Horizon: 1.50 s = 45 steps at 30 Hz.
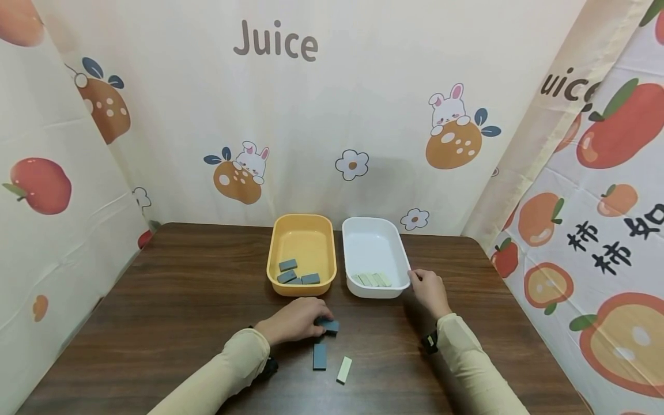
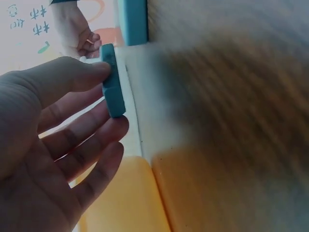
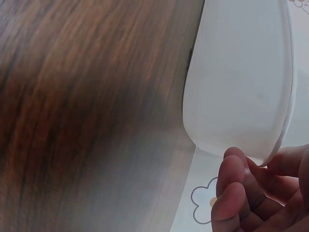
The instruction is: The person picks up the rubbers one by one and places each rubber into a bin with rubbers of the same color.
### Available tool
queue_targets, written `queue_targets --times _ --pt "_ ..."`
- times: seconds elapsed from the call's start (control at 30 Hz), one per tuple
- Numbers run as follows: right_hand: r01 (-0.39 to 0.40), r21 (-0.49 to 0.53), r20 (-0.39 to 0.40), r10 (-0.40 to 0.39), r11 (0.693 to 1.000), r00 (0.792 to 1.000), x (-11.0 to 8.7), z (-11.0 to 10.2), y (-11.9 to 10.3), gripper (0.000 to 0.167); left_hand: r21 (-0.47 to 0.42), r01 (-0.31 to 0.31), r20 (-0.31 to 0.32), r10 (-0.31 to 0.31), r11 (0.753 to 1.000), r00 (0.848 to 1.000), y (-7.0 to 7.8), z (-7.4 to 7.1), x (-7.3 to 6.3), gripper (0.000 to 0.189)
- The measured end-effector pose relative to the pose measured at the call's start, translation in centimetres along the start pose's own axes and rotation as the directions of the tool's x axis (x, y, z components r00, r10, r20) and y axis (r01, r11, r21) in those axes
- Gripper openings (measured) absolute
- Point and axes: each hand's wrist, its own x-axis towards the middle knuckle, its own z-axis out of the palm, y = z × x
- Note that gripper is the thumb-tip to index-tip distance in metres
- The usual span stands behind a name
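My left hand (image 1: 298,320) pinches a dark blue-grey block (image 2: 113,82) between thumb and fingers, in front of the yellow bin (image 1: 301,291). Another blue-grey block (image 1: 319,357) lies flat on the table just nearer to me, with a pale green block (image 1: 344,370) to its right. At the near right corner of the white bin (image 1: 376,292), my right hand (image 1: 429,290) pinches the rim, thumb and fingers on either side of it. Several blue-grey blocks (image 1: 310,279) lie in the near end of the yellow bin. Pale green blocks (image 1: 374,280) sit in a row inside the white one.
The two bins stand side by side at the back of the brown wooden table (image 1: 197,300). Behind them hangs a fruit-patterned curtain (image 1: 332,115), and more of it closes off both sides.
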Motion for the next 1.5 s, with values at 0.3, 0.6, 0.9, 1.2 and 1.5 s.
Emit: queue_targets --times 0.3,0.6,0.9,1.2,1.5 --pt "0.014 -0.014 -0.014 -0.014 1.000 1.000 0.2 0.0 0.1 0.034 -0.079 0.022 -0.087 -0.029 0.997 0.996 -0.1 -0.9 -0.1 0.028" --pt "0.009 -0.001 -0.011 -0.009 1.000 1.000 0.2 0.1 0.0 0.033 -0.083 0.023 -0.279 -0.045 0.996 0.959 -0.9 -1.8 0.0 0.023" --pt "0.013 -0.004 -0.024 -0.013 1.000 1.000 0.2 0.1 -0.2 0.033 -0.105 0.090 -0.436 -0.127 0.990 0.891 -1.8 -2.8 0.4 0.024" --pt "0.006 0.003 -0.022 -0.006 1.000 1.000 0.2 0.2 -0.1 0.034 -0.181 0.224 -0.406 -0.280 0.958 0.870 -3.3 -3.9 1.1 0.023" --pt "0.009 0.002 -0.026 -0.009 1.000 1.000 0.2 0.2 -0.1 0.034 -0.217 0.358 -0.292 -0.411 0.908 0.864 -5.4 -4.3 2.4 0.024"
